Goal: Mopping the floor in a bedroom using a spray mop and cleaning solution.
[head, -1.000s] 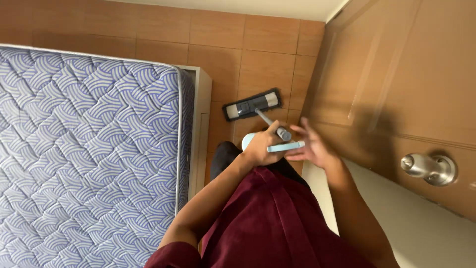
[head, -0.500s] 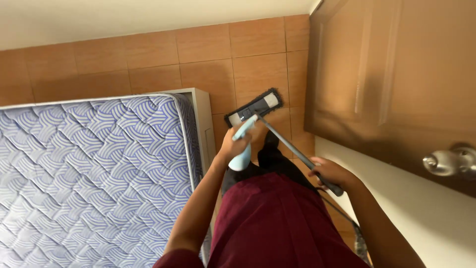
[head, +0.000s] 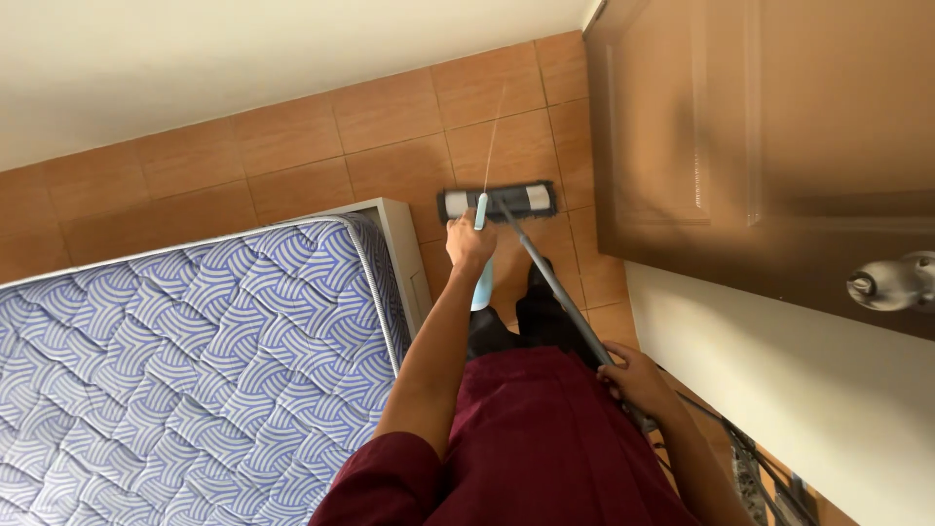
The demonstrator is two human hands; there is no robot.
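Left hand (head: 469, 242) now stretched far out over the tiled floor (head: 292, 146), light blue spray bottle (head: 481, 255) turned upright, thin jet now shooting ahead, right hand (head: 633, 375) slid nearer along the mop handle (head: 555, 282), flat mop head (head: 498, 202) farther off.

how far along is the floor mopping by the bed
Early, it looks. The left hand aims a light blue spray bottle and a thin stream reaches past the flat mop head. The right hand holds the mop handle. The tile floor shows no wet streaks, so wiping remains.
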